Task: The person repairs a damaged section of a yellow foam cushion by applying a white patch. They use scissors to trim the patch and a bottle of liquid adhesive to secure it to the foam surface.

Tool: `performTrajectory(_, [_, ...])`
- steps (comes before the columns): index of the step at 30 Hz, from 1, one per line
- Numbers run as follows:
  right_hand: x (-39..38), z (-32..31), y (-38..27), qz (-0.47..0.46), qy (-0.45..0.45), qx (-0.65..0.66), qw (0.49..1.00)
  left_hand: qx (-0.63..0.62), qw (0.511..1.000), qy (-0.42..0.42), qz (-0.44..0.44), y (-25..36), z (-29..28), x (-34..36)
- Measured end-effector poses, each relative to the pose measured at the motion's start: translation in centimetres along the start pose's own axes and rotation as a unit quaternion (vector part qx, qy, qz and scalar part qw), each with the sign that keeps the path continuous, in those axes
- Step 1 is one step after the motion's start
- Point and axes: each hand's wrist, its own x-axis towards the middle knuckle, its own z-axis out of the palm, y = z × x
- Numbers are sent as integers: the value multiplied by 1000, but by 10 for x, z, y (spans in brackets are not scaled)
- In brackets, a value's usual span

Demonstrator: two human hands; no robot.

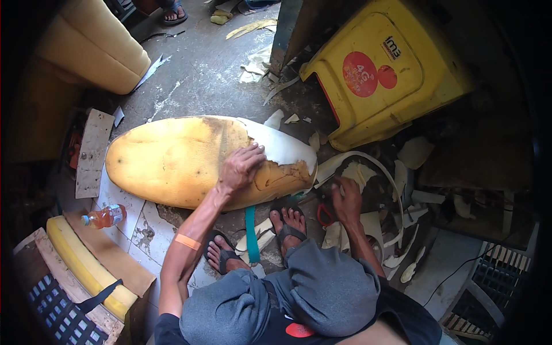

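Note:
A long padded seat (167, 158) of worn yellow foam lies across the floor in front of my feet. Toward its right end the foam is torn and stained, and a smooth white part (276, 144) shows beside the tear. My left hand (242, 167) is on the foam at the torn edge, its fingers curled over and pressed together. Past the seat's right end, my right hand (347, 201) is low among the scraps, fingers bent and apart, with nothing visible in it. Next to it lies a red-handled tool (325, 214), apparently scissors, partly lost in shadow.
A yellow plastic stool (385, 75) lies tipped at the upper right. A bottle of orange drink (106, 216) lies on the tiles at left, near a wooden board (95, 152). Foam scraps and a curved pale strip (397, 192) litter the right. Another person's sandalled foot (172, 12) is at the top.

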Motion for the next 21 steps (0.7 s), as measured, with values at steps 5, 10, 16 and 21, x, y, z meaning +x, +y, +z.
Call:
performTrajectory(5, [78, 42, -91, -119, -16, 116, 986, 9, 995, -19, -97, 25, -7, -44])
performTrajectory(10, [165, 93, -127, -162, -169, 116, 965, 211, 955, 9, -210, 5, -16, -95])
performTrajectory(16, [172, 135, -135, -207, -324, -32, 923, 258, 940, 2, -224, -2, -17, -106])
performTrajectory(21, [195, 121, -152, -207, -420, -65, 881, 249, 939, 5, -235, -2, -12, -108])
